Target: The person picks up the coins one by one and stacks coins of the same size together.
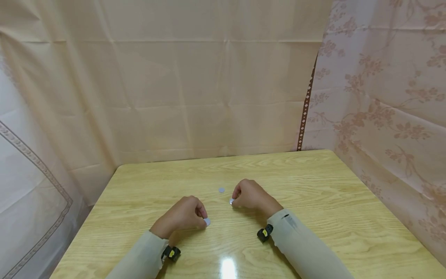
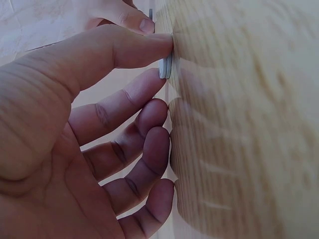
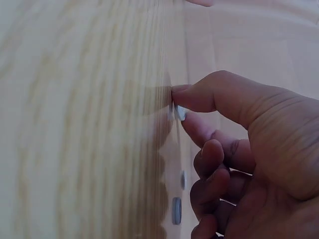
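as both forearms, in cream long sleeves (image 1: 310, 248), slant inward from seven and five o'clock over the yellow wood-grain table (image 1: 331, 217), the left hand (image 1: 184, 213) and the right hand (image 1: 251, 194) face each other, backs upward and fingers bent down toward the surface. the right hand sits between two and three o'clock from the left, apart from it.

each grip is a narrow pinch. the left thumb and forefinger hold a small round whitish disc (image 1: 207, 221), at four o'clock from that hand's middle; the right thumb and forefinger hold another small pale shiny disc (image 1: 231, 201), at eight o'clock from its hand. a loose flat round grey-white disc (image 1: 221, 190) lies on the table, between ten and eleven o'clock from the right hand's disc and at one o'clock from the left's.

the left wrist view shows what the head view hides: three more fingers curled loosely close to the tabletop, and the pinched disc edge-on, thumb at its twelve o'clock, forefinger at its six. the right wrist view shows, at six o'clock from its own pinched disc, a slim pale edge-on piece (image 3: 183, 179) and a thicker grey edge-on piece (image 3: 176, 211), where the head view shows one loose disc. the head view alone shows the black wrist cameras (image 1: 171, 253).
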A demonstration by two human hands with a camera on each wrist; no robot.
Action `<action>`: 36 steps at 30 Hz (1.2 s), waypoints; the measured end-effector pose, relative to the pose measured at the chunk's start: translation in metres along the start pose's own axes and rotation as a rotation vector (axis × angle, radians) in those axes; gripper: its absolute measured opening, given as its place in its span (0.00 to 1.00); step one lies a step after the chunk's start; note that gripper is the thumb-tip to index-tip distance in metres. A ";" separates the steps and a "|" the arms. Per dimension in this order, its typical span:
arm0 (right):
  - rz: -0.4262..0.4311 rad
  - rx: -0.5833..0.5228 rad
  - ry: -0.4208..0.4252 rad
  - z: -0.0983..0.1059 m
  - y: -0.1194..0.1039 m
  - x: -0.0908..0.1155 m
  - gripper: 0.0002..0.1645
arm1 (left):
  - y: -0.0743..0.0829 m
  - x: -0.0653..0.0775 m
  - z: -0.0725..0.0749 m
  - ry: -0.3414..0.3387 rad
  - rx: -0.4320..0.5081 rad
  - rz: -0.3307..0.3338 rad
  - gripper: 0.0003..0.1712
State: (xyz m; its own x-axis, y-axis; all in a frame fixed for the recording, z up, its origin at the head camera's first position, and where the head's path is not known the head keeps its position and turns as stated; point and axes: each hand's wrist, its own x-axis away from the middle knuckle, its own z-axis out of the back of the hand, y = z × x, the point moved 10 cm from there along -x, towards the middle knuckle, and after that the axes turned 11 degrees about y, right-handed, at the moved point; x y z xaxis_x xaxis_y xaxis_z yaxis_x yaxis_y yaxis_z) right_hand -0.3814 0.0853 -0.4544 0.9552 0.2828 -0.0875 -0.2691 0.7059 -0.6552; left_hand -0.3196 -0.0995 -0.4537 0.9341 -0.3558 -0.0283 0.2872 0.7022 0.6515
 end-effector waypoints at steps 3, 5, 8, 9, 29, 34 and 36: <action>-0.018 -0.027 -0.013 0.001 0.003 -0.001 0.07 | 0.000 0.000 0.000 -0.001 0.000 -0.002 0.09; -0.027 -0.047 -0.022 0.002 0.006 -0.002 0.07 | 0.000 0.000 0.000 -0.002 0.000 -0.003 0.09; -0.019 -0.073 -0.039 0.003 0.008 -0.003 0.08 | 0.001 0.000 0.001 -0.002 -0.002 -0.002 0.09; -0.013 -0.083 -0.043 0.003 0.008 -0.003 0.09 | 0.001 0.000 0.001 -0.003 -0.002 -0.002 0.09; -0.022 -0.230 -0.136 0.008 0.003 -0.002 0.08 | -0.003 0.000 0.001 0.001 -0.012 0.015 0.10; 0.031 -0.249 -0.167 0.006 -0.007 0.001 0.07 | -0.003 -0.001 0.000 0.000 -0.010 0.014 0.09; 0.047 -0.256 -0.183 0.004 -0.010 0.002 0.06 | -0.002 0.000 0.001 0.000 -0.009 0.004 0.09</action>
State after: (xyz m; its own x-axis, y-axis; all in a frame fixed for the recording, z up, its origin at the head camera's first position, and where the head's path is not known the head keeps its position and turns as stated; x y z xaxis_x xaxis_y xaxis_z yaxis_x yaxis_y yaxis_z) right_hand -0.3768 0.0812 -0.4450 0.8983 0.4395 -0.0011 -0.2504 0.5097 -0.8231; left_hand -0.3208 -0.1013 -0.4549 0.9355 -0.3524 -0.0258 0.2851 0.7096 0.6444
